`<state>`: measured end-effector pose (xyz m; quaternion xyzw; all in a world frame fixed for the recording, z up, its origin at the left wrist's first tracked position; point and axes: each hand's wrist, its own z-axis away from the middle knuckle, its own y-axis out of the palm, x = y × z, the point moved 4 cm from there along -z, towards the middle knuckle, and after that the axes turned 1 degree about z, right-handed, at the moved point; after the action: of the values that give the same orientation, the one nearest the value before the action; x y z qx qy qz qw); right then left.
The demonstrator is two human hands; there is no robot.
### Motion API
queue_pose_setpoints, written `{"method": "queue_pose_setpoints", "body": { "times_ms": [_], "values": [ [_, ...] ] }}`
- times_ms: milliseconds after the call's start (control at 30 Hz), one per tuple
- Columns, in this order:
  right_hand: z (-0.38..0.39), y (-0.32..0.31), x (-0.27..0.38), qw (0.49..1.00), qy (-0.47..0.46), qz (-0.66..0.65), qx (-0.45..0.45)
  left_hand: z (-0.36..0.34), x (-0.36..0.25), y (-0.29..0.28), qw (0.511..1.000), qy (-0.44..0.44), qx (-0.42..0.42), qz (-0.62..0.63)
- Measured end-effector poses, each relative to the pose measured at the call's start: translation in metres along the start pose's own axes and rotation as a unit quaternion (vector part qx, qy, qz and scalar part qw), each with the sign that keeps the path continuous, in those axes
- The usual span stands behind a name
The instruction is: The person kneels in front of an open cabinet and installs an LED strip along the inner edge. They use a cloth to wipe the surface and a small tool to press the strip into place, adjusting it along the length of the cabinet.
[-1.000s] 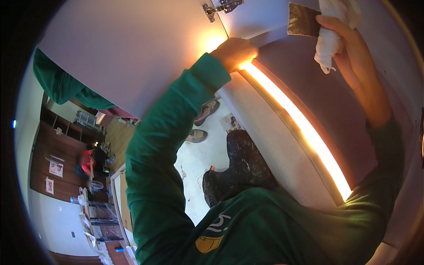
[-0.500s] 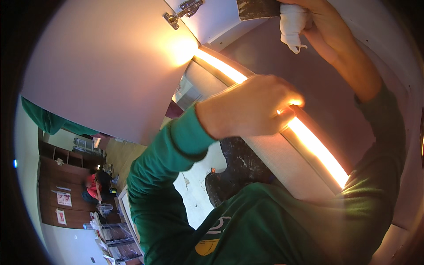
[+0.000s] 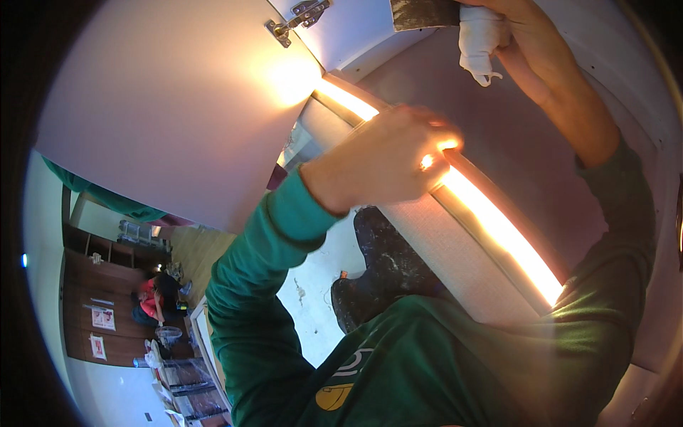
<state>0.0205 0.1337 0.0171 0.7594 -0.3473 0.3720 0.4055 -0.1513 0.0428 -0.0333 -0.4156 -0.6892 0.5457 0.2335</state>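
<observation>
A glowing light strip runs along the edge of a pale panel, slanting from upper left to lower right. My left hand lies over the strip's upper part, its fingers closed and somewhat blurred. Light shines between the fingers, and whatever they pinch is hidden. At the top right, my right hand is closed around a crumpled white cloth, whose loose end hangs down. A dark, scuffed flat piece juts out to the left of the cloth; its link to the hand cannot be made out.
A large pale cabinet door on a metal hinge fills the upper left. Below me is a dark stained surface. Far left, a person in red is near brown cabinets and a fan.
My left hand has slid up and left along the light strip, uncovering more of its lower part. My right hand, the cloth and the dark piece have shifted slightly right.
</observation>
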Motion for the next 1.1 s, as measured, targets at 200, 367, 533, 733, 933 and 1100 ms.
{"method": "queue_pose_setpoints", "body": {
  "times_ms": [200, 367, 533, 733, 933, 1100],
  "values": [
    [0.004, 0.002, -0.001, 1.000, 0.012, -0.004, 0.009, 0.027, 0.080, -0.023, 0.987, -0.105, -0.019, -0.124],
    [0.004, 0.006, -0.003, 0.999, 0.002, 0.031, 0.009, 0.041, 0.131, -0.027, 0.972, -0.122, -0.066, -0.188],
    [0.005, 0.007, -0.001, 0.995, 0.029, 0.086, 0.039, 0.045, 0.166, -0.030, 0.947, -0.214, 0.012, -0.241],
    [0.007, -0.002, -0.020, 0.991, 0.092, 0.092, 0.020, 0.041, 0.157, -0.025, 0.964, -0.162, -0.099, -0.188],
    [0.009, -0.007, -0.036, 0.987, 0.136, 0.085, -0.001, 0.029, 0.077, -0.007, 0.813, -0.186, -0.280, 0.475],
    [0.011, 0.015, -0.023, 0.992, 0.092, 0.090, -0.017, 0.015, 0.029, -0.015, 0.809, -0.205, -0.314, 0.452]
  ]
}}
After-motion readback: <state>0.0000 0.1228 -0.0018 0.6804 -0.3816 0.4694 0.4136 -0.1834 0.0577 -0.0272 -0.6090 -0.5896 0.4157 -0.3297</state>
